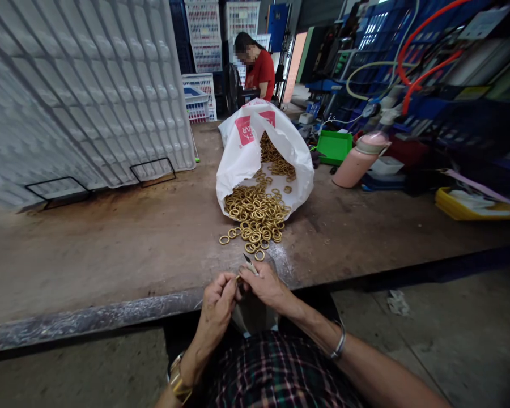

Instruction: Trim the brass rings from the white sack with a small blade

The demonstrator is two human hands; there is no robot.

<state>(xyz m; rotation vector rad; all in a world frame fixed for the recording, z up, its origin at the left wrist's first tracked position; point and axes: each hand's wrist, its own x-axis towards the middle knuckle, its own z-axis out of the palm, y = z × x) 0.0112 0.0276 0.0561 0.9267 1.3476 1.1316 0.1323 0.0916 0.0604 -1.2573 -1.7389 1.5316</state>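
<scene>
My left hand (219, 294) is closed in a pinch on a small brass ring (238, 277), of which only a sliver shows. My right hand (267, 284) is wrapped round a small knife (250, 263) with a pointed dark blade, its tip directed up and away from me. The two hands meet just over the table's front edge. Past them, a heap of brass rings (257, 212) spills from the mouth of a white plastic bag (238, 161) lying on its side. A few loose rings (224, 240) lie close to my hands.
White ribbed trays (110, 85) stand on the brown table (153, 249) at left, by black wire stands (153, 170). At right are a pink bottle (357, 164), a green bin (335, 147) and a yellow tray (471, 211). A person in red (263, 73) sits beyond the bag.
</scene>
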